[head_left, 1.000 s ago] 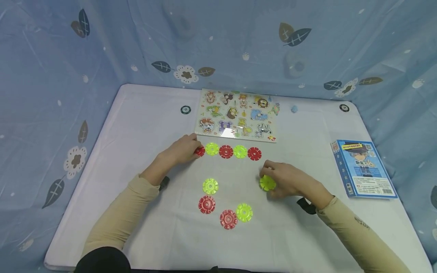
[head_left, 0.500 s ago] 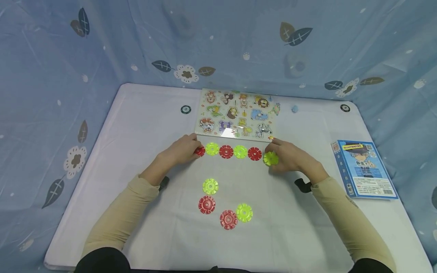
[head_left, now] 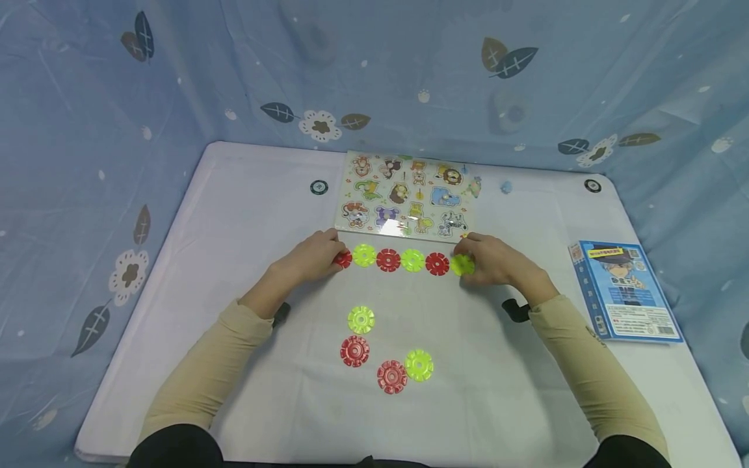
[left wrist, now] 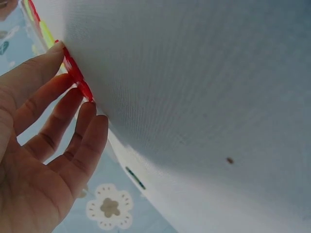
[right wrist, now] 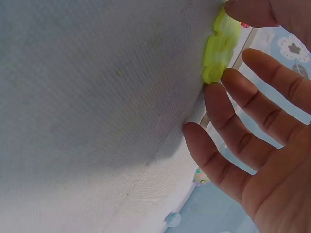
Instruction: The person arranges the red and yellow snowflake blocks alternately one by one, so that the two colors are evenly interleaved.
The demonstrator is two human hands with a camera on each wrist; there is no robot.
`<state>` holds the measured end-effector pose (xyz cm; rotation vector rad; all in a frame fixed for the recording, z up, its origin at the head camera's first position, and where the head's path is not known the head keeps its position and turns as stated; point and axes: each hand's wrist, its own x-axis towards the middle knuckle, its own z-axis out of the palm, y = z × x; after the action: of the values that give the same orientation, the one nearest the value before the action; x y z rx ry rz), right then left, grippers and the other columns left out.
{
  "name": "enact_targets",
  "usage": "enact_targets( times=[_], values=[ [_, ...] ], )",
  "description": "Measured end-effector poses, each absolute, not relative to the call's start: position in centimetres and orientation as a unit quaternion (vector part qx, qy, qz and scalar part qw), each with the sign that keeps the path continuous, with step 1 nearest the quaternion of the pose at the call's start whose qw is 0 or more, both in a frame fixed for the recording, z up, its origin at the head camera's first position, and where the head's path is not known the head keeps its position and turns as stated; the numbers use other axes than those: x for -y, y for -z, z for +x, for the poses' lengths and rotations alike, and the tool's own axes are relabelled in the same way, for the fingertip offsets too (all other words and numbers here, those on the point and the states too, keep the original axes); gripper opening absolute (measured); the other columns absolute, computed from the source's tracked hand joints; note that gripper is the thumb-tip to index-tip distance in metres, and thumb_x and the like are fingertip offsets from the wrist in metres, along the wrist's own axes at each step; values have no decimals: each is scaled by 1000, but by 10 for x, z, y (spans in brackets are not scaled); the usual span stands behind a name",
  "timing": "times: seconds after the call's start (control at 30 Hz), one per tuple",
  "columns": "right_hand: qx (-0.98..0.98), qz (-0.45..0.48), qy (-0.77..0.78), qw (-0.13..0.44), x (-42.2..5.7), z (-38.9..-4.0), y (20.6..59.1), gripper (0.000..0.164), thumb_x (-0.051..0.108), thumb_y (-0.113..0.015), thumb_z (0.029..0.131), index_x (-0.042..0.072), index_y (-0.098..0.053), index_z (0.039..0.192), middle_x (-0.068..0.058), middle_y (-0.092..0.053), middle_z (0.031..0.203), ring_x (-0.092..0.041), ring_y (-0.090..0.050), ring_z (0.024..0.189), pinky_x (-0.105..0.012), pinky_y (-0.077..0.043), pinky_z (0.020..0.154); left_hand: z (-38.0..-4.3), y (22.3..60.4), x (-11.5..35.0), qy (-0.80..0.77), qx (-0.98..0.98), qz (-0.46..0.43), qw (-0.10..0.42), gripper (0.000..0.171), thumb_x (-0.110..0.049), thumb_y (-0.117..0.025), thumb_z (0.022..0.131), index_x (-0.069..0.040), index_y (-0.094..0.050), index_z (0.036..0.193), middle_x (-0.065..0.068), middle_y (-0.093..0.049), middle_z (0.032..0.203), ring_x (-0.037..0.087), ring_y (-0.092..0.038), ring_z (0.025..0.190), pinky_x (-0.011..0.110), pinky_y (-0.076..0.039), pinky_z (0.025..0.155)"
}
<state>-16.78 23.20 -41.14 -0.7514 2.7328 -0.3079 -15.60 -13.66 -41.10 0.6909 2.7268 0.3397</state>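
My left hand pinches a red notched plastic disc at the left end of a row; in the left wrist view the thumb and fingers straddle this red disc. My right hand holds a yellow-green notched disc at the row's right end, its edge between thumb and fingers in the right wrist view. Between the hands the row alternates colours, with a yellow-green disc and a red disc among its pieces. Nearer the body lie a loose yellow-green disc, a red disc and another touching pair.
Behind the row lies an animal puzzle board. A blue box lies at the right. Two dark round markers and a small blue piece are toward the back of the white table. Blue patterned curtains surround it.
My right hand has carried the yellow-green disc away from the body and up to the row's right end, beside the last red disc. The left hand has stayed on its red disc.
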Motion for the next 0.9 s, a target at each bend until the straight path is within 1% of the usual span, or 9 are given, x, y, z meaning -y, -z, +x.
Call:
enact_targets(
  times=[0.2,0.3,0.43,0.5,0.57,0.67,0.8,0.9],
  values=[
    [-949,-258,102,148,-232,-166,411,46,24,-78,71,11,-65,113,-4,-62,107,-20,-61,91,-39,-53,83,-155,410,136,-121,-951,240,154,34,-19,-71,87,-5,-67,118,11,-59,110,24,-57,98,36,-50,86],
    [-951,-258,90,144,-232,-165,409,45,25,-79,71,12,-66,113,-4,-62,107,-19,-62,89,-40,-53,81,-155,410,136,-119,-951,239,154,34,-19,-71,87,-5,-67,118,11,-59,110,23,-57,98,36,-50,86],
    [-957,-252,63,129,-232,-163,407,46,30,-80,71,16,-67,112,-6,-62,112,-20,-61,87,-43,-53,78,-155,411,136,-119,-951,240,154,34,-19,-71,87,-6,-67,118,11,-59,110,24,-57,99,36,-50,87],
    [-958,-255,56,119,-231,-161,405,46,30,-80,71,17,-67,113,-7,-62,116,-23,-62,91,-46,-53,81,-156,412,136,-119,-951,241,155,33,-19,-71,87,-6,-67,118,11,-59,110,24,-57,99,36,-50,87],
    [-956,-266,53,111,-230,-158,404,45,30,-80,72,16,-67,113,-9,-62,121,-28,-63,99,-48,-52,85,-156,412,136,-120,-950,243,155,33,-18,-71,87,-6,-67,118,11,-59,110,24,-57,99,37,-50,87],
    [-951,-289,53,98,-227,-152,402,43,28,-78,73,16,-67,113,-10,-61,123,-32,-59,111,-51,-49,92,-157,412,136,-122,-948,247,156,33,-18,-70,88,-6,-68,118,11,-59,108,25,-57,97,37,-49,86],
    [-941,-325,54,75,-221,-142,401,40,27,-77,74,15,-67,110,-8,-61,122,-31,-55,115,-51,-46,97,-157,411,137,-123,-947,251,158,33,-18,-70,88,-6,-67,119,11,-59,108,25,-56,97,37,-49,86],
    [-935,-346,53,64,-216,-136,399,39,28,-79,74,16,-67,109,-7,-62,121,-30,-55,117,-51,-45,99,-158,411,138,-120,-947,252,157,34,-18,-70,88,-5,-67,119,11,-59,109,24,-57,97,37,-49,86]
  ],
)
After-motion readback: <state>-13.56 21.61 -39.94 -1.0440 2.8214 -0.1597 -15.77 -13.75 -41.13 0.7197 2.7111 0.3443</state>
